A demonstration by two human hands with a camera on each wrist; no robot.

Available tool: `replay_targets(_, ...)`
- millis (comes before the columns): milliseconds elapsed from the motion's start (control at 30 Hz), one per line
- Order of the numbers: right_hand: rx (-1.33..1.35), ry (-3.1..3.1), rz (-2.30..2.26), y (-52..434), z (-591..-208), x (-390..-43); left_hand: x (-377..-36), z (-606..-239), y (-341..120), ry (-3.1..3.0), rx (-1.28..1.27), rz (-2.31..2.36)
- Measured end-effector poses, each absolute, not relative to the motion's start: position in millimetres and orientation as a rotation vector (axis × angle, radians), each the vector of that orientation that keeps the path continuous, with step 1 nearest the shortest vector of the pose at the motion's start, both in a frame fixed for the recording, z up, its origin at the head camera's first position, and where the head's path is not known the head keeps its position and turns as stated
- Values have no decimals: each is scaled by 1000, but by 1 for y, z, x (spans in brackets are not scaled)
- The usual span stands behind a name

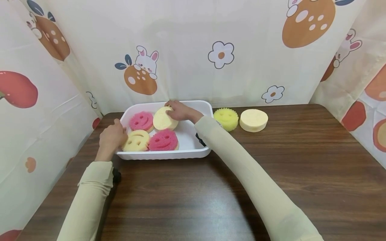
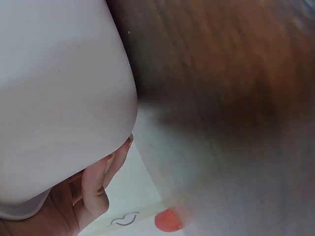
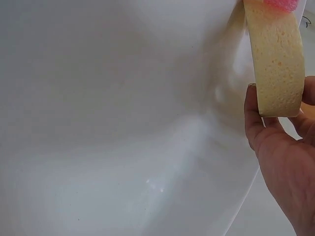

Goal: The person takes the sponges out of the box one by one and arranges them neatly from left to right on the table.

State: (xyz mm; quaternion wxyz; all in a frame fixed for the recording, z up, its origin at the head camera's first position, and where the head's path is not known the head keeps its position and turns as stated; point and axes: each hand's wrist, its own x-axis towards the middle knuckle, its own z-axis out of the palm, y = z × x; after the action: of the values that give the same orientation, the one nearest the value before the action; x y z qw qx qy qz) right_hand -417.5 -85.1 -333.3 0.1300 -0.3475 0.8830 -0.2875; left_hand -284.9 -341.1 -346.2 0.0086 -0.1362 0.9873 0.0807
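Cartoon-print curtains (image 1: 187, 43) wall a dark wooden table (image 1: 271, 167); white tray (image 1: 193, 147) rests there.

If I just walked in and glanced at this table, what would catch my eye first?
Probably the white tray at the back left of the wooden table, filled with smiley sponges, two pink ones and a yellow one. The right hand grips a pale sponge inside the tray while the left hand holds the tray's left edge. Two more sponges, bright yellow and cream, lie just right of the tray.
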Motion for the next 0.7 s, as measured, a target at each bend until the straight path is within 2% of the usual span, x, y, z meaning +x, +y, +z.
replay_targets(700,-932,2600,-980,-84,-328,-416,-281,-345,-340,3068,-453,275)
